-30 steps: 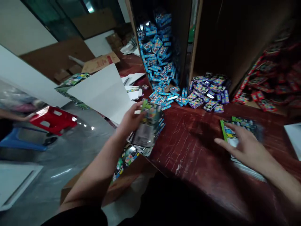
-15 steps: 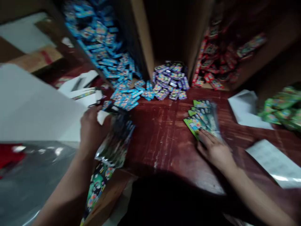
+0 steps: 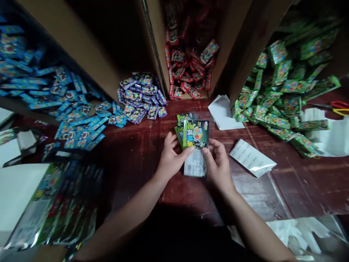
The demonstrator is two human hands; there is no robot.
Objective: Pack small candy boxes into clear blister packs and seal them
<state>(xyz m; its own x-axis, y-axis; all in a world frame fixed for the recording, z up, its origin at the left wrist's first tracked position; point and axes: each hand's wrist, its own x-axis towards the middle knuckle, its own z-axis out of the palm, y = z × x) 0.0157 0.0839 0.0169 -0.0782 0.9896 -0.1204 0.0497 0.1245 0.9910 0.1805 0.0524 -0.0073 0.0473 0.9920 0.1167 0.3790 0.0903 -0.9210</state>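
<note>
In front of me, both hands grip a flat clear plastic bag (image 3: 198,136) with a green and black printed top and a greyish lower part. The thumb of my left hand (image 3: 171,156) presses on its left side. My right hand (image 3: 220,165) is closed on its right edge, thumb on the front. Behind it, several more green-printed bags (image 3: 180,131) are fanned out, partly covered by the held one. Filled bags (image 3: 69,202) lie overlapped at the left, dark and blurred.
Small packets lie heaped by colour across the back: blue (image 3: 81,127), purple (image 3: 140,95), red (image 3: 188,71) and green (image 3: 280,102). Cardboard dividers (image 3: 152,40) stand between heaps. At right are folded white paper (image 3: 225,113), a label sheet (image 3: 252,158) and scissors (image 3: 339,108).
My left hand has left the filled bags and come to the middle. My right hand, earlier resting on the fanned bags, now grips one with the left. The view has turned right.
</note>
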